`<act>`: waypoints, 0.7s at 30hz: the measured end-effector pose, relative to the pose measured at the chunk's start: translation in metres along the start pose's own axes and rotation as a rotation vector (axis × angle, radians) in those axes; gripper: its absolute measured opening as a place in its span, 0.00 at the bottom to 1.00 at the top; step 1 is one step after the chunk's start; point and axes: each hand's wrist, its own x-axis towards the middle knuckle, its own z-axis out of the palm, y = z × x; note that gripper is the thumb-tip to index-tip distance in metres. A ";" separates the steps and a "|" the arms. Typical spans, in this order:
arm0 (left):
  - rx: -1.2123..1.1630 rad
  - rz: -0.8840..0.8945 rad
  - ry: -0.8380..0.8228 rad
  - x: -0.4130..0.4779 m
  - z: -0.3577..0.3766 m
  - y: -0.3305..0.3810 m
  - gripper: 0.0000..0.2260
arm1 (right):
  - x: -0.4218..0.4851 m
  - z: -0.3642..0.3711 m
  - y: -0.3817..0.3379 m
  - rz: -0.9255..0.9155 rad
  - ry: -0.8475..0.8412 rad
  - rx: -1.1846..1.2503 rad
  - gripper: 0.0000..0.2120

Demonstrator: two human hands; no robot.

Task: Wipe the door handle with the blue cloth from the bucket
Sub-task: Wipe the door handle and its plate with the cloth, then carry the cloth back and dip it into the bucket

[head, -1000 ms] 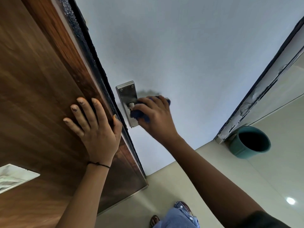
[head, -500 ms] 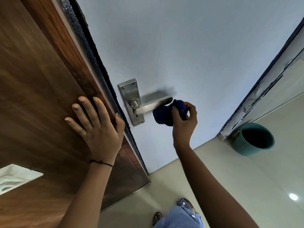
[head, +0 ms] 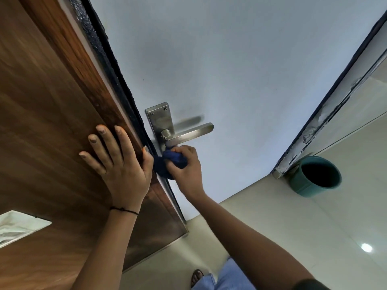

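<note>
I see open door face above and right of the door handle, clear approach there. Left side blocked: left hand flat on the wood panel. Right hand with the blue cloth fills the gap under the lever. Bucket well apart on the floor.

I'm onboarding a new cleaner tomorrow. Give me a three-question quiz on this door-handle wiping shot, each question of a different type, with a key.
1. True or false: the left hand holds the blue cloth.
2. Where does the blue cloth press? A) the tip of the lever B) the lower part of the backplate, below the lever C) the wooden door face
3. Fill in: the teal bucket stands on the ____ beside the door frame.

Key: 1 false, the right hand holds it; 2 B; 3 floor.
</note>
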 end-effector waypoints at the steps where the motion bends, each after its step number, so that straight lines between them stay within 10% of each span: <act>1: 0.000 -0.014 0.003 0.001 -0.002 0.002 0.35 | 0.001 -0.012 0.005 -0.003 -0.049 -0.050 0.13; 9: -0.495 -0.149 -0.159 -0.010 -0.015 0.101 0.33 | 0.003 -0.160 0.015 0.282 0.171 0.128 0.08; 12: -0.962 -0.136 -0.546 -0.031 -0.020 0.189 0.29 | -0.010 -0.238 0.011 0.330 0.220 0.179 0.06; 17: -1.803 -1.049 -1.495 -0.035 -0.016 0.343 0.34 | -0.024 -0.367 0.002 0.344 0.314 0.334 0.05; 21: -1.872 -1.004 -1.783 -0.045 -0.028 0.452 0.18 | -0.036 -0.469 0.004 0.433 0.383 0.395 0.16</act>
